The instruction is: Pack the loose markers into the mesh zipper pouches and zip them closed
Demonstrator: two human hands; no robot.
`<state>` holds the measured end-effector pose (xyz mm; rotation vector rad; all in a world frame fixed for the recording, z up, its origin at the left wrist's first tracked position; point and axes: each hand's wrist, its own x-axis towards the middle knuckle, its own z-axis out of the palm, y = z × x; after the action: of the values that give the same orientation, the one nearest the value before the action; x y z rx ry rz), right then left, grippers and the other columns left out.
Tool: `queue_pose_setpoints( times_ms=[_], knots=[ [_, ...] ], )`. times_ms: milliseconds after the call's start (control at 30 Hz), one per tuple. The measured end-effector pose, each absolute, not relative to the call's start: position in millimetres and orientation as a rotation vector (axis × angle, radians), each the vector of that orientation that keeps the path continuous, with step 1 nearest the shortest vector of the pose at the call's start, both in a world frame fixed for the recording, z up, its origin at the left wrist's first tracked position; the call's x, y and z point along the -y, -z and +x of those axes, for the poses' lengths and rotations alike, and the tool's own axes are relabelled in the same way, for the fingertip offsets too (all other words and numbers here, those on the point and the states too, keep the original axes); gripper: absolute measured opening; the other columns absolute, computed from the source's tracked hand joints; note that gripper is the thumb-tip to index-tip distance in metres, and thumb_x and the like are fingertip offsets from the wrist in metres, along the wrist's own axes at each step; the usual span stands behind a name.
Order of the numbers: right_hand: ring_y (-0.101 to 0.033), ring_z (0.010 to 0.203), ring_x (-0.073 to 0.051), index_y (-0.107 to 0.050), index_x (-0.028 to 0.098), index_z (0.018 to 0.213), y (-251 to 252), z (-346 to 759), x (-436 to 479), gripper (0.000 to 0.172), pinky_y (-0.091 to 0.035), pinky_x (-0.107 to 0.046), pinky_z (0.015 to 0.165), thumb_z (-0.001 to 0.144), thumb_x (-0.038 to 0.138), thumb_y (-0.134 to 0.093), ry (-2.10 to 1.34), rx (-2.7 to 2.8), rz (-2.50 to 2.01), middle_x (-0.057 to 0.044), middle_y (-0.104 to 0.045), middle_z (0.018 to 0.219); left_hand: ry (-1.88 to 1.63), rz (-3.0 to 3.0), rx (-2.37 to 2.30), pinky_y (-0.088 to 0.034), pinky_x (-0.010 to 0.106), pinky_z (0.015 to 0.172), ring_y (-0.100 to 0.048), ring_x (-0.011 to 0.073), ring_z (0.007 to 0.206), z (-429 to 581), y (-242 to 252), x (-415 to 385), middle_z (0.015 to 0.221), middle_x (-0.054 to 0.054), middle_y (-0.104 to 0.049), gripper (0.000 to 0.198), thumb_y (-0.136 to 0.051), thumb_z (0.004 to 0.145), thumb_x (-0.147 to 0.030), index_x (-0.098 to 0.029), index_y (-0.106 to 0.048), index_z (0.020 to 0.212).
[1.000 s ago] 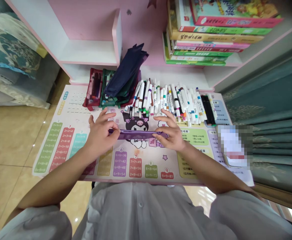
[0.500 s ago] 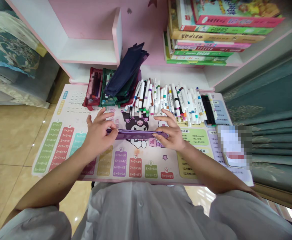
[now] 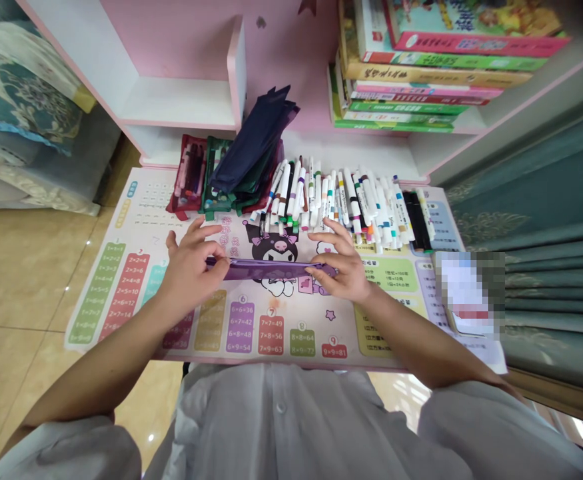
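A flat purple zippered pencil pouch (image 3: 271, 269) is stretched between my two hands above the printed desk mat (image 3: 291, 310). My left hand (image 3: 196, 263) pinches the pouch's upper edge near its left end, thumb against forefinger, the other fingers raised. At the opposite end my right hand (image 3: 338, 263) grips the corner between thumb and fingers. Beyond the hands lies a wide pile of white markers (image 3: 341, 200) with coloured caps. To its left rest a dark blue pouch (image 3: 251, 143) on top of other pouches, a green pouch (image 3: 216, 173) and a red pouch with pens (image 3: 188, 177).
Stacked books (image 3: 421, 80) stand on the shelf at the back right. A phone-like object (image 3: 466, 290), partly blurred out, lies on the mat's right side. The pink-and-white shelf (image 3: 181, 103) borders the back, and a teal curtain (image 3: 546, 233) hangs at the right.
My left hand has slid slightly left along the pouch's top edge, exposing more of that edge. My right hand stays in about the same place.
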<state>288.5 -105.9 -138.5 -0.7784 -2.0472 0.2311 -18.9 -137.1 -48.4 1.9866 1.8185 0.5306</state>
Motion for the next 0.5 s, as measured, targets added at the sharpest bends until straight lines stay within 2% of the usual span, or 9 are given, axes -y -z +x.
queue_pose_setpoints(
  times_ms=[133,333,500],
  knots=[
    [-0.046,0.144,-0.034,-0.069,0.028,0.079,138.7,286.4,106.0,0.006,-0.042,-0.061,0.117,0.084,0.029,-0.072,-0.242,2.014,-0.72,0.0,-0.068,0.13,-0.541,1.99,-1.821,-0.012,0.076,0.119,-0.038,0.0361,0.15,-21.0,49.6,138.1,0.138,0.006,-0.066,0.019,-0.056,0.082,-0.028,-0.022,-0.06,0.065],
    [-0.05,0.14,-0.035,-0.069,0.028,0.076,137.3,287.2,106.3,0.012,-0.047,-0.062,0.112,0.085,0.035,-0.07,-0.183,2.042,-0.782,-0.002,-0.071,0.122,-0.512,1.97,-1.857,-0.013,0.075,0.12,-0.038,0.0356,0.149,-23.8,48.7,138.1,0.139,0.005,-0.065,0.019,-0.057,0.082,-0.028,-0.022,-0.059,0.064],
    [-0.05,0.141,-0.035,-0.069,0.028,0.077,137.4,288.0,106.2,0.009,-0.047,-0.062,0.113,0.085,0.033,-0.071,-0.192,2.04,-0.767,-0.001,-0.071,0.124,-0.507,1.957,-1.876,-0.013,0.076,0.12,-0.038,0.0362,0.149,-28.2,47.6,138.4,0.14,0.005,-0.065,0.019,-0.058,0.082,-0.028,-0.023,-0.06,0.063]
  ],
)
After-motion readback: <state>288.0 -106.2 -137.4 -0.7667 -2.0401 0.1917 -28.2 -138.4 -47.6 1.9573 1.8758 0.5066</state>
